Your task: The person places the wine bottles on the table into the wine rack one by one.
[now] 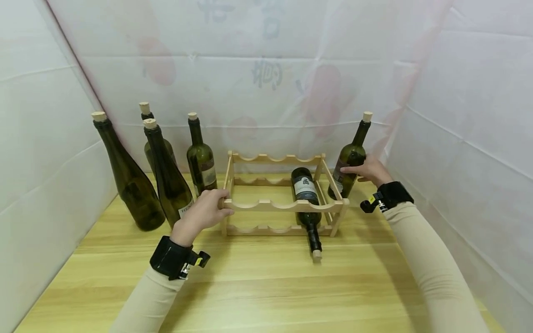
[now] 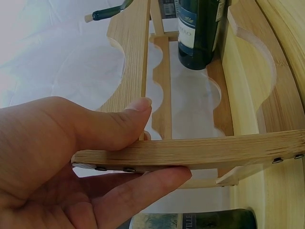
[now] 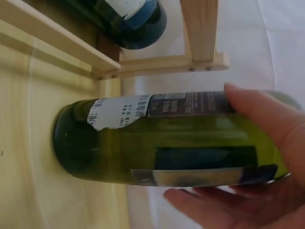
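Observation:
A low two-tier wooden wine rack (image 1: 264,205) stands on the table. My left hand (image 1: 204,210) grips its front left corner, the thumb on top of the end bar (image 2: 214,149) and the fingers beneath it. One dark wine bottle (image 1: 306,188) lies in the rack's right part, its corked neck pointing toward me. To the right of the rack, my right hand (image 1: 370,170) holds a green corked wine bottle (image 1: 353,152). In the right wrist view the thumb (image 3: 257,107) lies along one side of this bottle, over its torn labels, with the fingers on the opposite side.
Left of the rack stand several corked bottles, among them a tall one (image 1: 133,189) at the far left and a shorter labelled one (image 1: 201,159) close behind my left hand. White sheeting (image 1: 266,83) hangs behind the wooden table (image 1: 250,286) and at both sides.

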`<state>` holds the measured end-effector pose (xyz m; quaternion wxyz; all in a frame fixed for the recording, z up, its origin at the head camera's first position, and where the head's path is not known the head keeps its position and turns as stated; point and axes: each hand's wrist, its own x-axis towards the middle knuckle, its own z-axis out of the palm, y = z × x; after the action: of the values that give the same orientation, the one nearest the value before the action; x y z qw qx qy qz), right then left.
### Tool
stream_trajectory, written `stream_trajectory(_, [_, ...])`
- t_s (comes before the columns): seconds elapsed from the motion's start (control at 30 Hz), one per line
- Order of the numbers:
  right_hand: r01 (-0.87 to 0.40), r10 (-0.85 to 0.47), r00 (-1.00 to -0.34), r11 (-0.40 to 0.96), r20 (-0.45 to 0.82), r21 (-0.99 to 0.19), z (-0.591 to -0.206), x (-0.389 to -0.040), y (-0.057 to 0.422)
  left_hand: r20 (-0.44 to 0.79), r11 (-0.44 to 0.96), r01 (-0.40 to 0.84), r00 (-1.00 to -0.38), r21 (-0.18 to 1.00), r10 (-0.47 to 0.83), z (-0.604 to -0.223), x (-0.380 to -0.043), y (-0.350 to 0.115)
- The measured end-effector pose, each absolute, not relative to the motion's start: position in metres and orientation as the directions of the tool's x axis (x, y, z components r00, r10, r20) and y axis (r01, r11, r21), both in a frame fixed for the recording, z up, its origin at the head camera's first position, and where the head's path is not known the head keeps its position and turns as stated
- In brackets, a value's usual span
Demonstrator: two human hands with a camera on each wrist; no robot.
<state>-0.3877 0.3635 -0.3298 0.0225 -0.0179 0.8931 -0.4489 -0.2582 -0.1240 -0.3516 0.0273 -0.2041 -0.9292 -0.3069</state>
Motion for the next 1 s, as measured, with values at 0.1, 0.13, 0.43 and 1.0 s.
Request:
stream_trajectory(0.1, [-0.028, -0.058, -0.998, 0.535, -0.003, -0.844, -0.335, -0.393, 0.368, 0.172, 0.733, 0.395, -0.916, 0.554, 0.363, -0.352, -0.259, -0.123])
stream_trajectory(0.13, [-0.03, -0.057, -0.998, 0.522, 0.0, -0.853, -0.336, -0.394, 0.369, 0.17, 0.735, 0.392, -0.917, 0.554, 0.361, -0.352, -0.258, -0.123])
stream_trajectory(0.43, [-0.06, -0.029, -0.998, 0.541, 0.052, -0.839, -0.34, -0.395, 0.371, 0.165, 0.741, 0.383, -0.921, 0.552, 0.353, -0.352, -0.257, -0.123])
stream_trajectory(1.0, [-0.073, -0.008, -0.996, 0.59, 0.084, -0.804, -0.334, -0.378, 0.374, 0.164, 0.745, 0.379, -0.923, 0.549, 0.349, -0.351, -0.258, -0.123])
